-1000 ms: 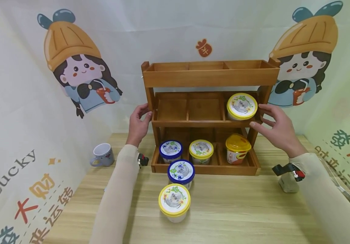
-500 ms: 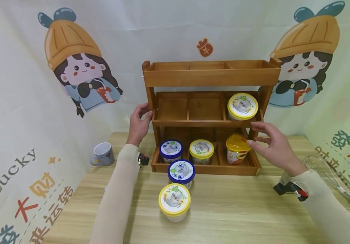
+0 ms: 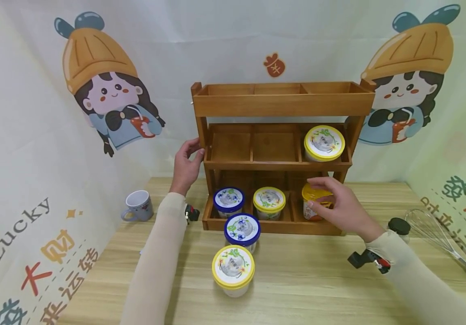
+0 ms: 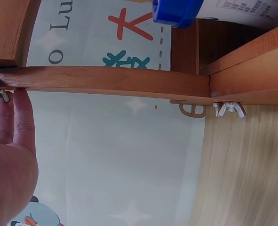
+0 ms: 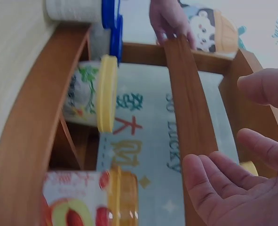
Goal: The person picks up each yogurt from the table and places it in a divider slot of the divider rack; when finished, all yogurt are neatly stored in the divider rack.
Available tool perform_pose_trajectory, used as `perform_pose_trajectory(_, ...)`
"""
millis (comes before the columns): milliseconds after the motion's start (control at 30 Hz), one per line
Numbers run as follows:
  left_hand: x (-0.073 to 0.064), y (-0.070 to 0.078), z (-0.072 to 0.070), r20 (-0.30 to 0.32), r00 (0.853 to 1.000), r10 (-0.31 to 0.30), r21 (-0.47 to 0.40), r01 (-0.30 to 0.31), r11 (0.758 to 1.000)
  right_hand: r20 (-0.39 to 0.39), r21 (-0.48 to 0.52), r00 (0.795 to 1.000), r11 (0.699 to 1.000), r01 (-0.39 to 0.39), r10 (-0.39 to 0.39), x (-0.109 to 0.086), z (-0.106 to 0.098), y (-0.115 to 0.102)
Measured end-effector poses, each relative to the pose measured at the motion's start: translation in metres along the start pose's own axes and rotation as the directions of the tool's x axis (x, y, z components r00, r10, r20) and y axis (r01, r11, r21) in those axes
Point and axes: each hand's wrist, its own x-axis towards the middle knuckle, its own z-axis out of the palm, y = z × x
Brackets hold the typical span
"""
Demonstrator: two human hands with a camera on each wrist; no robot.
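At the left side of a wooden three-tier rack (image 3: 281,106), my left hand (image 3: 186,167) touches the upright with its fingertips. In the left wrist view the straight fingers (image 4: 23,117) meet its outer face beside a wing nut. My right hand (image 3: 340,207) is in front of the lower tier, fingers spread around a fruit cup (image 3: 308,210) with a domed yellow lid, partly hiding it. The right wrist view shows the fruit cup (image 5: 77,195) apart from the fingers. A yellow-lidded tub (image 3: 269,199) and a blue-lidded tub (image 3: 229,198) share that tier.
Another yellow-lidded tub (image 3: 324,143) sits in the middle tier's right compartment. Before the rack stand a blue-lidded tub (image 3: 242,229) and a yellow-lidded tub (image 3: 233,268). A mug (image 3: 138,205) is at left; a dark-capped jar (image 3: 399,226) and a whisk (image 3: 440,234) lie right.
My right hand has moved down and left, from beside the middle tier's tub to the fruit cup on the lower tier. The left hand stays at the rack's side.
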Motion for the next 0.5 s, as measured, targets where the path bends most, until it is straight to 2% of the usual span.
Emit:
perform_pose_trajectory(233,-0.001,-0.001,-0.001,-0.001,1.000,-0.005,0.014,0.005,1.000,0.097,-0.011,0.994,0.999,-0.038,0.039,0.004,0.030,-0.005)
perform_pose_trajectory(500,-0.001,0.003,-0.002,0.003,1.000,-0.015,0.029,0.015,0.999,0.187,0.067,0.982,0.998,-0.020,0.007,0.007,0.065,-0.014)
